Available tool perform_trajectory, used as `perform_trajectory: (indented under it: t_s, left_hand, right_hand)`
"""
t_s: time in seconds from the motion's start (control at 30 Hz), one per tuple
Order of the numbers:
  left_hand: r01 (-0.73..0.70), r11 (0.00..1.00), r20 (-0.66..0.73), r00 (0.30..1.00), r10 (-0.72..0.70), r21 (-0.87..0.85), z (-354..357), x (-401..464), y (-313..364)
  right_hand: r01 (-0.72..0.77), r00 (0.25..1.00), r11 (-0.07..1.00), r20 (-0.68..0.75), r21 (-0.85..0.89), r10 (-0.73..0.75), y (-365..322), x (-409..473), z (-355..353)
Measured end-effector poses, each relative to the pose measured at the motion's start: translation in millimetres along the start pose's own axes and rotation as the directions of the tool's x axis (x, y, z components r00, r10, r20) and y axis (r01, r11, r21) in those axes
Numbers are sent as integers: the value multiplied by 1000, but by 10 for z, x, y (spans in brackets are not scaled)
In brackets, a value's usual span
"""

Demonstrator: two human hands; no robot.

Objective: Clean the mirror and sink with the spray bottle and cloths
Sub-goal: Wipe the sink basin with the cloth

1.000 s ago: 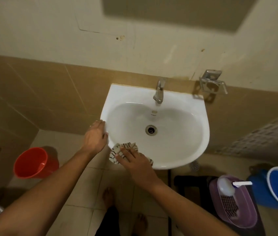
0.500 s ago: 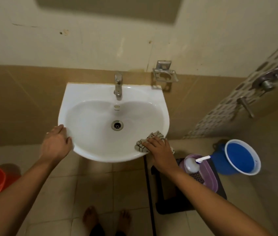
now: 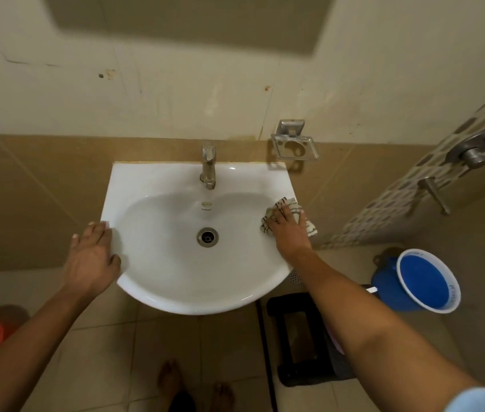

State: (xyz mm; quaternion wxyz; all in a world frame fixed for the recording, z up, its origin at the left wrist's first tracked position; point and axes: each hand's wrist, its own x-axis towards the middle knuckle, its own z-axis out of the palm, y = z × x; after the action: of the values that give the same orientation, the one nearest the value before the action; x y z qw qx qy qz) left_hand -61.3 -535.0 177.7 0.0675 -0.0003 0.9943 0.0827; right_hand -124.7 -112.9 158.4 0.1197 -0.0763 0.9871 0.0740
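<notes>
Against the tan tiled wall, the white ceramic sink [image 3: 152, 185] was steadied by the flat, relaxed left hand [image 3: 94, 257]; the right hand [image 3: 288, 230], fingers spread, had pushed the striped cloth [image 3: 290, 211] from front rim to right rim, so rim-wiping seemed well along.

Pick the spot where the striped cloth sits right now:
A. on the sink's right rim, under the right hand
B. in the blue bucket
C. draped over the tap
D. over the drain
A: the right hand presses the striped cloth flat on the sink's right rim, apart from the drain.
</notes>
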Motion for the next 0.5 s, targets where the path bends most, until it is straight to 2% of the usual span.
perform_trajectory:
  t_s: [0.13,0.23,0.37,0.5]
  left_hand:
    - [-22,1000,6,1000,22,-10,-89,251,-131]
    - [-45,999,21,999,45,-32,-106,406,-209]
    - [-64,996,49,997,67,-58,-71,526,-241]
    - [-91,989,45,994,97,-115,7,584,-269]
  right_hand:
    - [74,992,989,116,-131,-59,-162,213,75]
    - [45,976,990,216,-132,-15,-321,180,221]
    - [-51,947,999,317,6,47,-659,-120,308]
    - [-69,920,981,392,183,-8,-1125,-350,266]
